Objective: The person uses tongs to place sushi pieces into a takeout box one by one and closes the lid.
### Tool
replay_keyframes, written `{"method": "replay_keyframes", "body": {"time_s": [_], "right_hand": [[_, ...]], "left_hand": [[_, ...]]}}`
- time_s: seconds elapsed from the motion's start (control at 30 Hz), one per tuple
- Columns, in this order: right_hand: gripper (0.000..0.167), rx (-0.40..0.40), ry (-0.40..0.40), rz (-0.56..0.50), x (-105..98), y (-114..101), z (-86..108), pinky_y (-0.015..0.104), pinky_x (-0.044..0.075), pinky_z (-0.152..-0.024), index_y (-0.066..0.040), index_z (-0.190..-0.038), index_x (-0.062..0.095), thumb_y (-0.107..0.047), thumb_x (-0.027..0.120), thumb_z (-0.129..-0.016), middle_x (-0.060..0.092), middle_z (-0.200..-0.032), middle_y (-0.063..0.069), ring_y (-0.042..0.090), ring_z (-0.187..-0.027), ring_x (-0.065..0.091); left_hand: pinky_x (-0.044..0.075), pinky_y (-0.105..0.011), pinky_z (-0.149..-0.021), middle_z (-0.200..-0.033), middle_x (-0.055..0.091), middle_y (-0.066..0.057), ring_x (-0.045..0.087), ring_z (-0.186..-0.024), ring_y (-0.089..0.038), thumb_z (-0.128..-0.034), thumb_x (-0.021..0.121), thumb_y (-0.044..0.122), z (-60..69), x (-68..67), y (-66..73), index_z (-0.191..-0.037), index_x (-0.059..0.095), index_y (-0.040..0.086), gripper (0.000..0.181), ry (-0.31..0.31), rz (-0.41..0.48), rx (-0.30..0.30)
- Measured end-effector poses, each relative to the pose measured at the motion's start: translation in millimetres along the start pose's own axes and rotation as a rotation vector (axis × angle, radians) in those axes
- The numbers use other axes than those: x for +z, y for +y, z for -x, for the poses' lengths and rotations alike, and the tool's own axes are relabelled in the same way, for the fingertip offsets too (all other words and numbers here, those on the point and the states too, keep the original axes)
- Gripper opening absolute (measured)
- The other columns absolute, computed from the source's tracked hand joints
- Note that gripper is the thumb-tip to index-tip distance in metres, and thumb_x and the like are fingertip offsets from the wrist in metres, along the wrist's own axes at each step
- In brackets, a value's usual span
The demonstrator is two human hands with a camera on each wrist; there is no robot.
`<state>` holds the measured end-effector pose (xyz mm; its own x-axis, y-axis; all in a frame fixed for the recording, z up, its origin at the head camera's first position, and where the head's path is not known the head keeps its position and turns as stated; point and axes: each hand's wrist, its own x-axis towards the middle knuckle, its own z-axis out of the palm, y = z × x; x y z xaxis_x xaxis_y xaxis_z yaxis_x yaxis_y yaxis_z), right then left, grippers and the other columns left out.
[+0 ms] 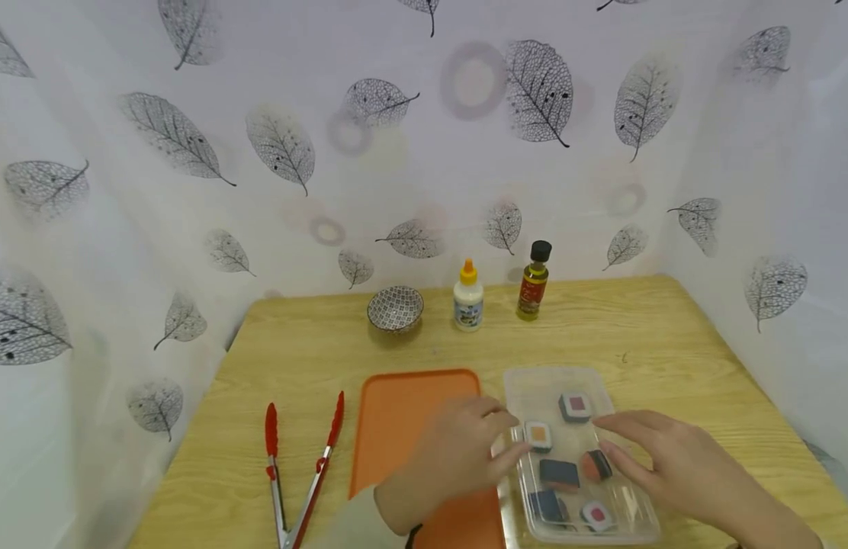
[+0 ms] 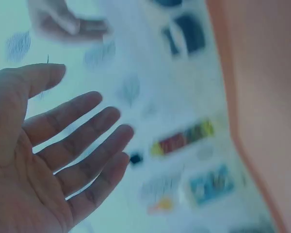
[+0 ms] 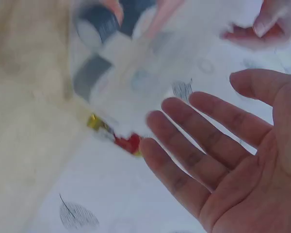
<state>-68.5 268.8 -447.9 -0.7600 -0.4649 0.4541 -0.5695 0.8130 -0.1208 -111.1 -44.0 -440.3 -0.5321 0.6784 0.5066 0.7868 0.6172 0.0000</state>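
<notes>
A clear plastic container with several toy sushi pieces in it lies on the table. Among them are a white-rimmed roll with a red centre, one with an orange centre and a dark-wrapped piece. My left hand hovers by the container's left side, partly over the orange tray. By the right side is my right hand, fingers pointing inward. Both wrist views show the left palm and right palm bare, fingers extended, holding nothing. Whether either hand touches the container, I cannot tell.
Red-tipped tongs lie spread left of the orange tray. Behind it stand a patterned bowl, a white bottle with an orange cap and a dark-capped oil bottle. Leaf-printed cloth hangs around the table.
</notes>
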Motion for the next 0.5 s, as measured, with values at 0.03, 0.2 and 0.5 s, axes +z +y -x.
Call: {"method": "replay_keyframes", "body": {"time_s": [0.03, 0.2, 0.5], "right_hand": [[0.039, 0.032, -0.016, 0.009, -6, 3, -2.3, 0.037, 0.062, -0.069, -0.024, -0.120, 0.078, -0.032, 0.088, -0.083, 0.079, -0.110, -0.004, 0.021, -0.089, 0.077], [0.043, 0.090, 0.015, 0.056, -28, 18, -11.1, 0.050, 0.059, -0.077, -0.020, -0.124, 0.076, -0.027, 0.088, -0.083, 0.079, -0.114, 0.003, 0.030, -0.098, 0.076], [0.069, 0.116, 0.134, 0.021, -39, 36, -8.3, 0.039, 0.008, -0.135, -0.011, -0.160, 0.046, -0.039, 0.070, -0.101, 0.045, -0.162, 0.023, 0.030, -0.164, 0.022]], "left_hand": [[0.058, -0.021, -0.075, -0.095, 0.077, 0.010, 0.073, -0.084, -0.005, -0.0919, 0.079, 0.048, 4.2, -6.7, -8.3, -0.097, 0.081, 0.022, 0.026, 0.023, 0.004, -0.015], [0.060, -0.029, -0.071, -0.092, 0.077, 0.004, 0.074, -0.081, -0.013, -0.0849, 0.087, 0.039, 30.7, -43.3, -49.1, -0.094, 0.080, 0.018, 0.024, 0.126, -0.087, -0.104], [0.040, -0.064, -0.114, -0.152, 0.052, -0.021, 0.048, -0.142, -0.043, -0.0994, 0.046, 0.076, 81.3, -82.1, -76.7, -0.154, 0.049, 0.008, 0.087, 0.096, -0.168, -0.448]]}}
